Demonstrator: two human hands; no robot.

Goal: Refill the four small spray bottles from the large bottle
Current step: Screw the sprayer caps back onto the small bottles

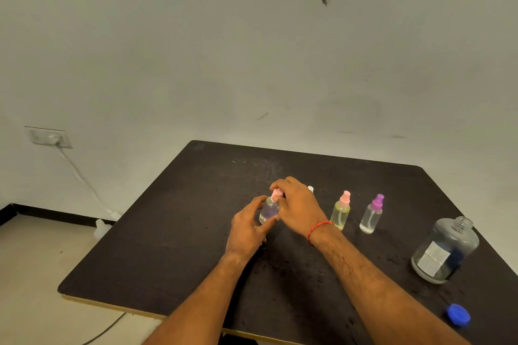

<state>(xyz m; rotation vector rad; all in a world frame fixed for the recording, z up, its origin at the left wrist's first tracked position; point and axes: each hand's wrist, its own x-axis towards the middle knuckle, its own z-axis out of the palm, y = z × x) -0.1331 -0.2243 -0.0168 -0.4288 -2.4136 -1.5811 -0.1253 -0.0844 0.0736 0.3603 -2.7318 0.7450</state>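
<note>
A small clear spray bottle (269, 211) with a pink spray head (277, 193) stands on the dark table (179, 246). My left hand (248, 228) grips its body. My right hand (297, 209) pinches the pink head from above. To the right stand a yellowish spray bottle (340, 211) with a pink head and a clear spray bottle (371, 216) with a purple head. A white spray tip (310, 189) of another bottle peeks out behind my right hand. The large clear bottle (445, 251) stands uncapped at the far right, and its blue cap (458, 314) lies near the front edge.
The table stands against a pale wall. A wall socket (49, 137) at the left has a white cable running down to the floor. A small white object (101, 225) sits on the floor beside the table's left edge.
</note>
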